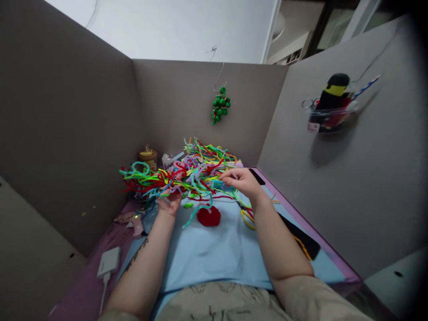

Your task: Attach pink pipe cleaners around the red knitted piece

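A big tangled heap of many-coloured pipe cleaners (200, 162) lies at the back of the table. My left hand (170, 203), palm up, is closed around a bunch of pipe cleaners (157, 180), mostly red, green and blue, lifted at the heap's left side. My right hand (241, 182) is at the heap's right edge, thumb and fingers pinched together; what sits between the fingertips is too small to make out. A red fuzzy round piece (209, 216) lies on the blue cloth (214, 249) between my forearms, with a turquoise pipe cleaner (194, 216) trailing beside it.
Yellow-handled scissors (248, 219) and a black phone-like slab (301, 236) lie at right. On the left are a pink tool (137, 225), a white power bank (109, 262) and a brown jar (148, 157). A green ornament (220, 106) and a clear holder (331, 118) hang on grey panels.
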Demonstrator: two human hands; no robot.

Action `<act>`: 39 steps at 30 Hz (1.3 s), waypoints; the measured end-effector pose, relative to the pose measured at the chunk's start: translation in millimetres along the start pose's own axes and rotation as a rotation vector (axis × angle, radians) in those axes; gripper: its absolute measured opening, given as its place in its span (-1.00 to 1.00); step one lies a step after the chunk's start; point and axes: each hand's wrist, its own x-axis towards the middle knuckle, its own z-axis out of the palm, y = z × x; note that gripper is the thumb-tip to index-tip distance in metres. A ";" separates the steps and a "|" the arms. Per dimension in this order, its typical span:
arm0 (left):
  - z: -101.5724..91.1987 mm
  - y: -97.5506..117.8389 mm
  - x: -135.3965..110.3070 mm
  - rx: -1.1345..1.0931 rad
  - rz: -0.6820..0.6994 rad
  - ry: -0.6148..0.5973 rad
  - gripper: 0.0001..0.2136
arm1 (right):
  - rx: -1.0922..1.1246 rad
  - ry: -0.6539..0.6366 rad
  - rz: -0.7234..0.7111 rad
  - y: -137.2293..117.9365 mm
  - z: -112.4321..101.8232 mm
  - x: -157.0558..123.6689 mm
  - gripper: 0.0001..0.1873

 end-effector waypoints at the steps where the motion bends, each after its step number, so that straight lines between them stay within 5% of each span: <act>1: -0.7 0.7 0.3 -0.001 -0.001 0.007 -0.88 | -0.083 -0.043 -0.013 -0.1 2.9 0.6 -0.83; 5: -1.7 1.7 2.4 -0.001 -0.025 0.025 -0.91 | -0.289 -0.015 -0.073 5.3 12.7 6.3 -0.82; 13: 3.5 -3.5 0.3 0.049 -0.031 0.015 -0.90 | -0.247 0.110 -0.207 5.1 26.3 8.4 -0.85; 24: 18.5 -22.8 -6.1 0.050 -0.164 0.087 -0.82 | -0.251 0.143 -0.123 11.6 39.4 8.1 -0.70; 30: 19.4 -29.7 -4.6 0.069 -0.136 0.144 -0.84 | -0.217 0.028 -0.157 8.7 36.6 8.5 -0.84; 39: 25.2 -32.4 -8.6 0.091 -0.101 0.194 -0.90 | -0.093 0.134 -0.009 19.7 42.6 13.1 -0.89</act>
